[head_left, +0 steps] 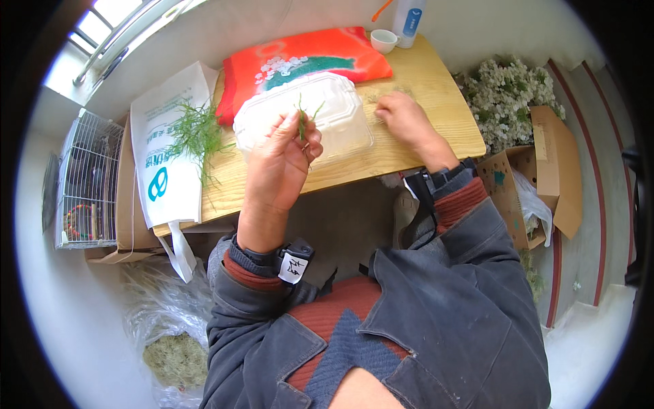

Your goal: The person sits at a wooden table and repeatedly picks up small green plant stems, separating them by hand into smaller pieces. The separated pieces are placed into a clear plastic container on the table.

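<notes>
My left hand (281,158) is raised over the table's front, palm turned up. Thumb and fingers pinch a small green sprig (302,120) with thin leaves. Behind that hand lies a clear plastic container (327,102), its ridged face upward. To the right, my right hand (406,122) rests low over the wooden table (444,97) with fingers curled. Fine pale strands (409,92) lie by its fingertips; whether it grips any is hidden. A bunch of feathery green artificial-looking foliage (196,133) lies at the table's left, partly over a white bag (168,153).
A red cloth (301,56) with small white petals (278,66) lies at the back, near a white cup (384,41) and a bottle (409,23). White flowers (506,97) and a cardboard box (511,189) stand right, by stairs. Left are a wire cage (89,179) and a plastic sack (168,317).
</notes>
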Action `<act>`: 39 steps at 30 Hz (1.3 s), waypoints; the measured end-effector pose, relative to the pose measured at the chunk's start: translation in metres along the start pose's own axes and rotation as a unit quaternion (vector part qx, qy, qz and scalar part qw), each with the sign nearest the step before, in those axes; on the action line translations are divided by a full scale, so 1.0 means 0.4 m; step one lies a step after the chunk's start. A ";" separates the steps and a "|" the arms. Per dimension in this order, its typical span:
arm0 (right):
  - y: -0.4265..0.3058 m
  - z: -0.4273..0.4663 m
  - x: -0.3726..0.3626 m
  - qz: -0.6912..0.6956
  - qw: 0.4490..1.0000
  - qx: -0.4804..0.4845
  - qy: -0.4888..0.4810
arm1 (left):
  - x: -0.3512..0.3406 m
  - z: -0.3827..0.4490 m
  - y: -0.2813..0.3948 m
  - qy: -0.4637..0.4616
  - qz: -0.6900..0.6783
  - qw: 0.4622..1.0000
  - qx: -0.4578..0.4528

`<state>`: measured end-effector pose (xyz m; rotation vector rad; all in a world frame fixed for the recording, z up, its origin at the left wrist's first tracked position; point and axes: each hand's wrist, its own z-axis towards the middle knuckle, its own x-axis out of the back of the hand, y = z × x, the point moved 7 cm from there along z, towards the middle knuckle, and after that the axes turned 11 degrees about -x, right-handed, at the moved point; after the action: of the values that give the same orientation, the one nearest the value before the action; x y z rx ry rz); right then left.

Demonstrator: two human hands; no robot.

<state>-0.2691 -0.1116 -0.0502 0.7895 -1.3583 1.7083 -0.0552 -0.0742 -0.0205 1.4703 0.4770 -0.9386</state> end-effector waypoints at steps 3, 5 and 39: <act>0.022 0.008 0.053 0.104 0.987 -0.124 0.001 | -0.004 0.003 0.006 -0.009 0.005 1.000 -0.009; -0.007 0.001 0.075 0.244 0.958 -0.145 -0.029 | -0.006 0.004 0.004 -0.003 0.006 1.000 -0.018; -0.335 0.034 0.047 0.256 0.959 0.050 0.115 | 0.048 -0.030 0.099 0.095 0.158 0.976 -0.116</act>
<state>-0.1615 -0.1069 0.0325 0.2835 -1.3976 2.2033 -0.0105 -0.0732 -0.0121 1.3777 0.4586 -0.4773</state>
